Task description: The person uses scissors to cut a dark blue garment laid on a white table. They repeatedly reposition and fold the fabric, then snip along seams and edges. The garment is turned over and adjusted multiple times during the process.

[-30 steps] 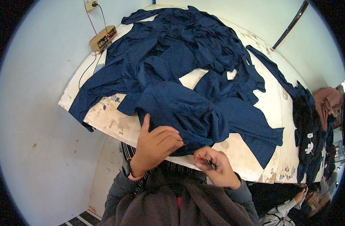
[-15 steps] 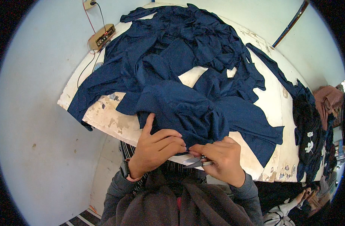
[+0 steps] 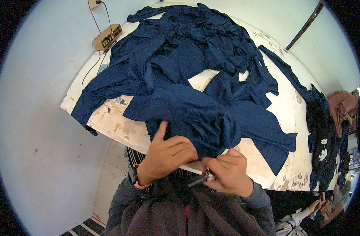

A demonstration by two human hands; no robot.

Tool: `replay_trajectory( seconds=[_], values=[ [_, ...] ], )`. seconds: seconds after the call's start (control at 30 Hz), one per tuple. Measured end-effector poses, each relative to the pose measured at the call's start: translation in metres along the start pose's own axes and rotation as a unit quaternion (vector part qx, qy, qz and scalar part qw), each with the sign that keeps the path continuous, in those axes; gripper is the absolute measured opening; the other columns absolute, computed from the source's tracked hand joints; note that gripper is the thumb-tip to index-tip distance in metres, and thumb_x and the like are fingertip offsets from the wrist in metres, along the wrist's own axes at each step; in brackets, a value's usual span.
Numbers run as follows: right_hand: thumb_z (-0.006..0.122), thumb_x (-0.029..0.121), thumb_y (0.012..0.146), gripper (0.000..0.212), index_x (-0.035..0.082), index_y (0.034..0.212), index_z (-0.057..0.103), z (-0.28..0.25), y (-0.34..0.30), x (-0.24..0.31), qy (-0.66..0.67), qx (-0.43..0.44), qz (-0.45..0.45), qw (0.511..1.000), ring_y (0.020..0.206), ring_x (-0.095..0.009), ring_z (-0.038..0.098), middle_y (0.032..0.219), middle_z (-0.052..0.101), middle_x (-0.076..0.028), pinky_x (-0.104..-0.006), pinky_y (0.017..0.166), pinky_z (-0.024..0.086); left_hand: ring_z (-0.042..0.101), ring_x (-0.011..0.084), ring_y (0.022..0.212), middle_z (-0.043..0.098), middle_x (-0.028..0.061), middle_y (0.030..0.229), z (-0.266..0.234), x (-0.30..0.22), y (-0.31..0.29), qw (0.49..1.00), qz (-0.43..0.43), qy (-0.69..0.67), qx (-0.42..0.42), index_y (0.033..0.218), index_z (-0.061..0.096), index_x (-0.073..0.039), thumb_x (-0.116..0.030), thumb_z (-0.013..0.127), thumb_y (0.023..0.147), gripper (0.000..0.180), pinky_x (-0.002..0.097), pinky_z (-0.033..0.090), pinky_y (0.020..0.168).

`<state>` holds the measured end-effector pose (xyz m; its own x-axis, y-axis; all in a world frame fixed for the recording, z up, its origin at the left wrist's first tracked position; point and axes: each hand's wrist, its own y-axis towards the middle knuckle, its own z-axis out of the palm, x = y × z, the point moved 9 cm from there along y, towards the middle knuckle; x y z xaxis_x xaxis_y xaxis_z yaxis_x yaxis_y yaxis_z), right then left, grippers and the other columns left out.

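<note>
A navy-blue garment (image 3: pixel 184 114) lies bunched at the table's near edge. On its front edge rests my left hand (image 3: pixel 168 153), fingers curled round the cloth and thumb stretched out over it. My right hand (image 3: pixel 229 171) is just to the right, closed round a small pair of metal scissors (image 3: pixel 201 179). Their blades stick out to the left below the table edge, smeared by motion. The right fingertips come close to the cloth's edge; whether they also pinch it I cannot tell.
More navy garments (image 3: pixel 187 35) are heaped across the stained white table (image 3: pixel 121 128). Black clothing with white flowers (image 3: pixel 321 157) lies at the right. A brown electrical box (image 3: pixel 108 37) with cables sits at the far left by the wall. Another person's sleeve (image 3: pixel 298 220) shows at lower right.
My right hand has shifted slightly down and left, and the scissors in it have dropped and turned. My left hand still grips the cloth's edge, slightly farther right.
</note>
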<state>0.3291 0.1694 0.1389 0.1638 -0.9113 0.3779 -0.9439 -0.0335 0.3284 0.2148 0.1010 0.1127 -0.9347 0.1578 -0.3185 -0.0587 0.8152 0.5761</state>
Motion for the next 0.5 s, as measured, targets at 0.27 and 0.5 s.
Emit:
replay_trajectory(
  seconds=[0.27,0.5],
  values=[
    [0.085,0.028,0.073,0.034,0.014,0.1,0.069,-0.032,-0.007,-0.03,0.062,-0.09,0.167,0.98,0.063,-0.016,0.065,0.078,0.07,0.001,-0.0318,0.059,0.038,0.07,0.009,0.097,0.073,-0.0133,0.089,-0.014,0.019,-0.012,0.997,-0.038,-0.052,-0.048,0.079,0.072,-0.021,-0.027,0.081,0.077,0.012,0.0709,0.022,0.116],
    [0.081,0.019,0.083,0.019,0.008,0.095,0.072,-0.019,0.0,-0.039,0.166,-0.072,0.17,0.969,0.061,-0.022,0.067,0.079,0.072,-0.006,-0.0333,0.054,0.043,0.07,0.0101,0.099,0.074,-0.0141,0.091,-0.021,0.009,-0.01,0.994,-0.011,-0.075,-0.076,0.079,0.071,-0.019,-0.024,0.08,0.078,0.011,0.071,0.021,0.117]
  ],
)
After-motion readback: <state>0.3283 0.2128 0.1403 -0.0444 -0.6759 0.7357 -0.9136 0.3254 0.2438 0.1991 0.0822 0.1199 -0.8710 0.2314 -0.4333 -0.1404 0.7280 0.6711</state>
